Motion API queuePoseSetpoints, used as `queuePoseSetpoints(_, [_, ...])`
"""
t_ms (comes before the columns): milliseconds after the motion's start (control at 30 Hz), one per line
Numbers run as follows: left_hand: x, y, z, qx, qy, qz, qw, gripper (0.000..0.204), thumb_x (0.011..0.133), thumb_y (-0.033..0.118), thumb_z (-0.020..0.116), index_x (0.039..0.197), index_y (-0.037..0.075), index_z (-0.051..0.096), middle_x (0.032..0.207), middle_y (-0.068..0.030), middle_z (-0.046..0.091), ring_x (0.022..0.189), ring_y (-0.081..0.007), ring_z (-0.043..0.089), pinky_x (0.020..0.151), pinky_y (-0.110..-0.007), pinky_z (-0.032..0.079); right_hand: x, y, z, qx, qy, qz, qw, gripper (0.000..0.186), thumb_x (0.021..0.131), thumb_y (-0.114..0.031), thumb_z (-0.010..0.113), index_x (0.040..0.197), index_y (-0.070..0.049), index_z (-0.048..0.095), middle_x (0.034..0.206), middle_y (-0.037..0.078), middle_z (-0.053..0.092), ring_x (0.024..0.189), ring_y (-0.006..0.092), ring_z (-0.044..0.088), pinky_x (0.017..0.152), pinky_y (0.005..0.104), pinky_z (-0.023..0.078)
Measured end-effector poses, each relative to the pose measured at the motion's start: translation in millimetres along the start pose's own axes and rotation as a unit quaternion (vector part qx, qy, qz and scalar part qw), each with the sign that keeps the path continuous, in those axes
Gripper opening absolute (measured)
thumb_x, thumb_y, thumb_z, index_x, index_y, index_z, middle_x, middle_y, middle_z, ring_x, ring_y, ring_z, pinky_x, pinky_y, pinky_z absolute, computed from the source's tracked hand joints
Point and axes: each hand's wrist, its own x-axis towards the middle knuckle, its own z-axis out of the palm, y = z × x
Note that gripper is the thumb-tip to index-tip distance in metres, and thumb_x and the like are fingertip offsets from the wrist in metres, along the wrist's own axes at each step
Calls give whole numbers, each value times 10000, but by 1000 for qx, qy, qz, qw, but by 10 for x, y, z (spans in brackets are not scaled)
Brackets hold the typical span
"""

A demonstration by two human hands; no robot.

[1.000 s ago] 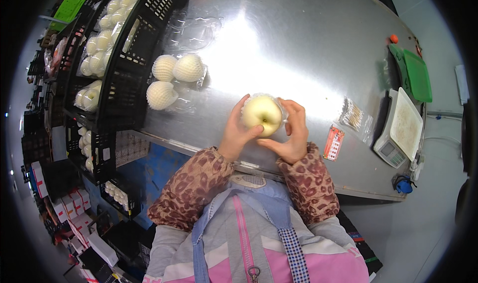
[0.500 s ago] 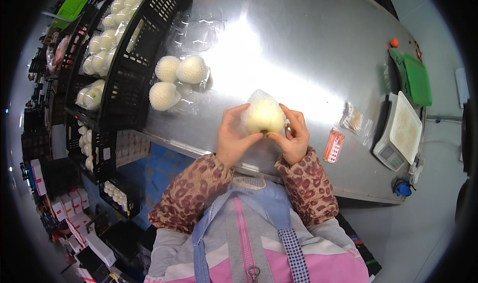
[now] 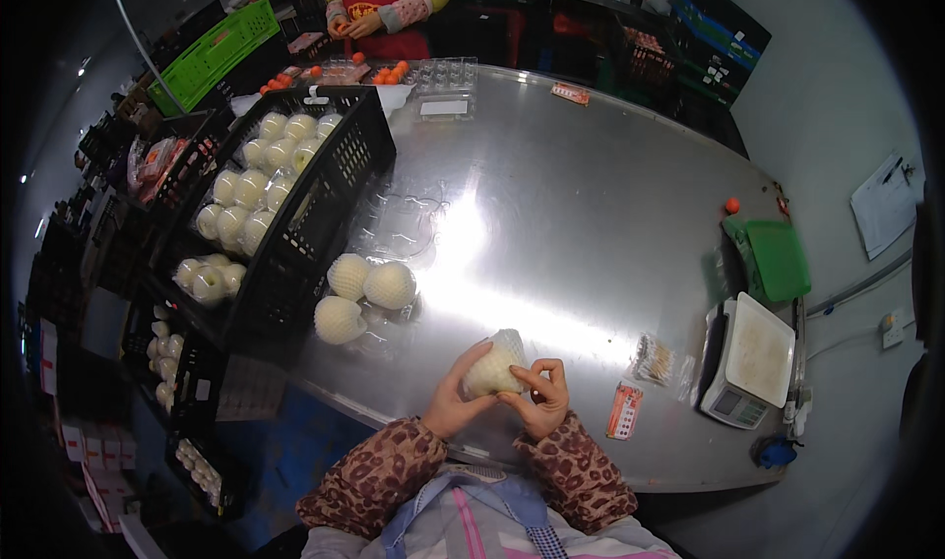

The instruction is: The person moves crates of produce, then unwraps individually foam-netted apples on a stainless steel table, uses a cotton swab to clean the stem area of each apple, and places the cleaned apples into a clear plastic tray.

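Observation:
Near the front edge of the metal table, a pale yellow fruit in a white foam net [image 3: 489, 367] is held up between both hands. My left hand [image 3: 453, 398] grips its left side, thumb underneath. On the other side my right hand [image 3: 542, 400] has its thumb and fingertips closed on the lower right of the net. Further left sit three netted fruits [image 3: 390, 285], in or beside a clear plastic tray [image 3: 379, 342]. Behind them lies more clear plastic packaging [image 3: 399, 219].
A black crate [image 3: 345, 180] of packed pale fruit stands at the left. To the right are an orange card [image 3: 624, 409], a bag of small sticks [image 3: 653, 358], a white scale [image 3: 750, 352] and a green tray [image 3: 776, 260]. Across the table a co-worker's hands [image 3: 356, 26] handle orange fruit.
The view has tilted up, bringing the co-worker and far table edge into sight. The net now covers more of the fruit, and my right hand has shifted onto its lower right side.

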Motion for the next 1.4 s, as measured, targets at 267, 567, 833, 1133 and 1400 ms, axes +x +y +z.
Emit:
queuePoseSetpoints(267, [-8, -32, 31, 23, 40, -5, 999, 869, 737, 7, 770, 1461, 76, 296, 1416, -113, 354, 1289, -234, 395, 1066, -346, 365, 65, -55, 11, 18, 18, 15, 1000, 412, 679, -7, 820, 1073, -45, 705, 945, -5, 425, 773, 82, 444, 638, 203, 376])
queuePoseSetpoints(567, [-68, -10, -32, -98, 13, -53, 994, 894, 679, 3, 806, 1412, 99, 303, 1333, -110, 419, 1217, -237, 459, 983, -345, 458, 103, -134, 51, 33, -62, 61, 996, 257, 771, -7, 744, 1023, -55, 730, 903, -17, 477, 715, 55, 456, 609, 189, 366])
queuePoseSetpoints(833, [-98, -23, 73, -129, 78, -23, 988, 859, 680, -52, 776, 1397, 80, 323, 1311, -102, 439, 1198, -222, 479, 975, -353, 472, 181, -175, 25, -208, 28, -53, 976, 172, 809, -56, 726, 980, -63, 729, 803, 64, 589, 664, 132, 582, 547, 257, 460])
queuePoseSetpoints(1133, [-130, -23, 109, -88, 128, 22, 988, 879, 673, -85, 755, 1407, 80, 302, 1273, -106, 459, 1152, -230, 517, 943, -348, 499, 150, -58, -4, -304, 20, -20, 952, 169, 750, -117, 726, 915, -114, 689, 811, 41, 639, 610, 124, 610, 553, 235, 475])
queuePoseSetpoints(1400, [-122, 55, 106, -42, 148, 41, 987, 856, 700, -61, 759, 1409, 50, 293, 1264, -130, 470, 1157, -224, 506, 955, -342, 479, -158, 266, 58, -84, -19, 200, 976, 172, 815, -91, 704, 929, 7, 621, 769, -12, 633, 588, 1, 427, 506, 185, 326])
